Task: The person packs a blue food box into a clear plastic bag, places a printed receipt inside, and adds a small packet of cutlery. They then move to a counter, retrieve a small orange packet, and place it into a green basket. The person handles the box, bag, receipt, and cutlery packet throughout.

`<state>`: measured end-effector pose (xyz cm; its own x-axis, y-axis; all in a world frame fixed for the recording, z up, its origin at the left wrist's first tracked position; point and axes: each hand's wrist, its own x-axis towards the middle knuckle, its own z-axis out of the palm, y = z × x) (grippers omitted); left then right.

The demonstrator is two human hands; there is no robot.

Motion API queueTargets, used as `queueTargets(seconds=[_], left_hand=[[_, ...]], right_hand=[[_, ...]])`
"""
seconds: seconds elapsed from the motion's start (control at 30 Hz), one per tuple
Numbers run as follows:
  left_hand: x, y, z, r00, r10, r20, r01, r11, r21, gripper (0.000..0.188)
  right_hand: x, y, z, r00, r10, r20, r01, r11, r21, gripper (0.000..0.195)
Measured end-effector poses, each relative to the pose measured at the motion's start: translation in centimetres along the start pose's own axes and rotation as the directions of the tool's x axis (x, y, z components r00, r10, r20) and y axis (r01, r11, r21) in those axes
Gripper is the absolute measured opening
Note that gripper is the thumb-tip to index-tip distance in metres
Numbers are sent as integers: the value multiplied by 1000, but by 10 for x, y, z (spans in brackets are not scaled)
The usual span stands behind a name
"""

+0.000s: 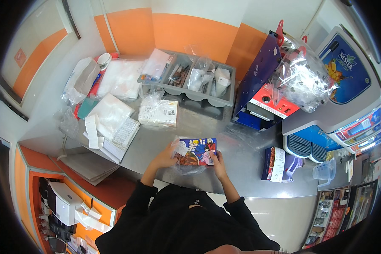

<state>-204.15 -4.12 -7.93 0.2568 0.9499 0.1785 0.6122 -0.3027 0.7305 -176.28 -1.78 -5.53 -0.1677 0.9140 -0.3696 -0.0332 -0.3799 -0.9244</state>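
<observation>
Between my hands, low over the steel counter [231, 177], is a cardboard food box [195, 150] printed with cartoon figures and a picture of food. My left hand [165, 157] grips its left end, where a clear plastic bag [190, 170] bunches around and below the box. Some of the left fingers are hidden behind plastic. A crumpled white paper [181, 148] lies over the box's upper left corner. My right hand [219, 164] holds the right end, thumb on the printed face and fingers behind the edge.
A bagged white box [158, 112] lies beyond my hands, before a grey cutlery organizer [222, 100]. Paper and plastic bag stacks [114, 117] cover the left side. A boxed item with a receipt [274, 164], a measuring jug [324, 171] and a drink dispenser [300, 147] stand right.
</observation>
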Motion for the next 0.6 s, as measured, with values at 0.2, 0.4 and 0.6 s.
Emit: queueTargets(seconds=[0.2, 0.4, 0.6], left_hand=[[0, 147, -53, 946, -317, -62, 314, 858, 406, 52], [60, 151, -6, 949, 316, 4, -308, 924, 227, 27], [72, 90, 50, 960, 229, 162, -263, 935, 237, 40]], right_hand=[[-14, -32, 18, 990, -128, 58, 139, 811, -568, 67], [-1, -34, 17, 993, 43, 107, 82, 380, -921, 71], [8, -28, 7, 1000, -13, 7, 13, 581, -814, 97]])
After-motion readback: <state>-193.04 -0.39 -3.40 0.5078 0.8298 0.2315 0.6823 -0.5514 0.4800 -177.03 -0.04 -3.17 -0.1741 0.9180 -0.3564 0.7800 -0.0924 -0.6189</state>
